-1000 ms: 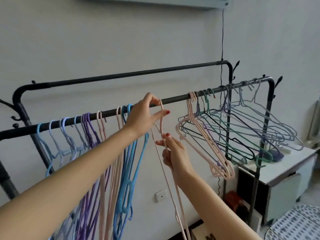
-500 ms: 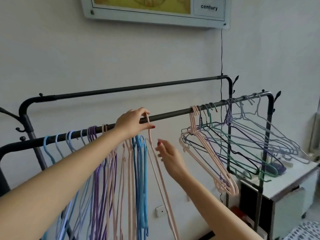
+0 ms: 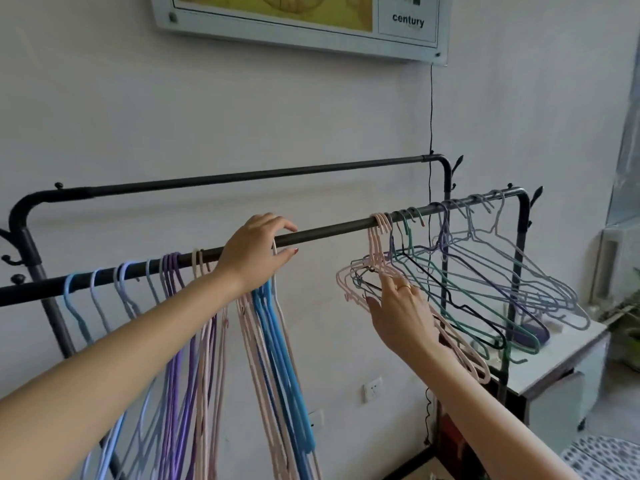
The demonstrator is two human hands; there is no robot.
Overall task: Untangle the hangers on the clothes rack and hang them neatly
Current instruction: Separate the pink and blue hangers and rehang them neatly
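Note:
A black clothes rack's front rail point(image 3: 329, 232) runs from lower left to upper right. On its left part, blue, purple and pink hangers point(image 3: 277, 341) hang in sorted groups. My left hand point(image 3: 256, 251) is at the rail, fingers arched over it, holding the hook of a pink hanger point(image 3: 274, 244) against the bar. At the rail's right end sits a tangled bunch of hangers point(image 3: 467, 282) in pink, green, black, purple and grey. My right hand point(image 3: 398, 306) reaches into that bunch with straight fingers, its fingertips touching the pink hangers point(image 3: 375, 268).
The rack's back rail point(image 3: 242, 176) runs close to the wall. A white cabinet point(image 3: 561, 358) stands under the rack's right end. A black cable point(image 3: 431, 109) drops from a framed poster point(image 3: 311, 22). A dotted surface point(image 3: 606, 459) lies at bottom right.
The pink hanger went onto the rail beside the blue ones. My right hand let go of it and moved right to the tangled bunch. The view tilted up.

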